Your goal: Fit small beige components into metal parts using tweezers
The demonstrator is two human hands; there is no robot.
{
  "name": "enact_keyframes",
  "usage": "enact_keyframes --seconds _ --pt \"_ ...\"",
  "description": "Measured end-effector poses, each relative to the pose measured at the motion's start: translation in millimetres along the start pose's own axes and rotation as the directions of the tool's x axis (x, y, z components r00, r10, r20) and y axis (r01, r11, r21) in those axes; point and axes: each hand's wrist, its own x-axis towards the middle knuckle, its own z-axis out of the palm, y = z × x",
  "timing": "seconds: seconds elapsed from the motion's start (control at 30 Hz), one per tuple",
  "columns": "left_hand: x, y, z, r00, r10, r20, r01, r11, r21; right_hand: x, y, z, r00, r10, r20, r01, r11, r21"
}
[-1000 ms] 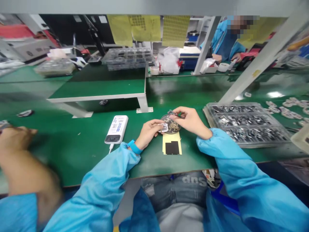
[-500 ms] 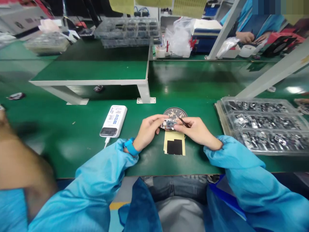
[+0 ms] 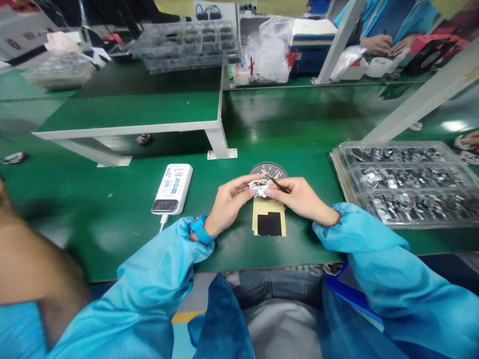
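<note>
My left hand (image 3: 228,200) pinches a small white-and-metal electronic part (image 3: 258,187) between thumb and fingers. My right hand (image 3: 300,197) holds fine dark tweezers (image 3: 279,185), their tips close to that part. Both hands are over the near edge of a round dark dish (image 3: 268,171) that holds many small beige pieces. Just below the hands lies a yellow backing sheet (image 3: 269,220) carrying a black rectangular pad. Left of my left hand is a white power bank (image 3: 172,189) with a cable.
A clear plastic tray stack (image 3: 404,183) holding several rows of small metal parts stands to the right on the green bench mat (image 3: 112,239). A blurred bare forearm (image 3: 33,254) intrudes at lower left. A low white-legged shelf (image 3: 127,109) stands ahead, and a co-worker (image 3: 389,25) sits beyond.
My hands have come together, bringing the tweezers tips to the part in my left hand. The view has tilted, so the bench sits higher in the picture than one second ago.
</note>
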Motion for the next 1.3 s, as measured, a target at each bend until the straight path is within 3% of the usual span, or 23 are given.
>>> enact_keyframes --seconds 0.27,0.67,0.83,1.0,1.2,1.3 --pt "-3.3 -6.3 -0.8 0.997 0.07 0.038 -0.073 0.991 0.108 1.5 1.5 0.1 0.997 0.039 -0.063 -0.039 0.999 0.003" --pt "-7.1 -12.2 0.4 0.974 0.224 -0.035 -0.19 0.89 0.415 0.7 5.0 5.4 0.992 0.017 -0.126 -0.015 1.0 0.016" --pt "-7.8 -12.0 4.5 0.991 0.113 -0.076 -0.09 0.962 0.259 1.7 9.7 12.1 0.974 -0.039 -0.222 0.071 0.988 0.138" --pt "-6.8 -10.0 13.0 0.997 -0.002 -0.079 0.005 1.0 0.031 2.3 14.3 21.8 0.976 -0.095 -0.195 0.142 0.96 0.242" --pt "-7.5 -12.6 17.6 0.988 0.09 -0.123 -0.091 0.996 -0.002 4.1 15.0 28.4 0.978 -0.095 -0.185 0.124 0.981 0.151" --pt "-7.7 -16.2 17.1 0.992 0.047 -0.118 -0.044 0.999 0.033 3.9 9.9 27.3 0.974 -0.093 -0.208 0.112 0.99 0.08"
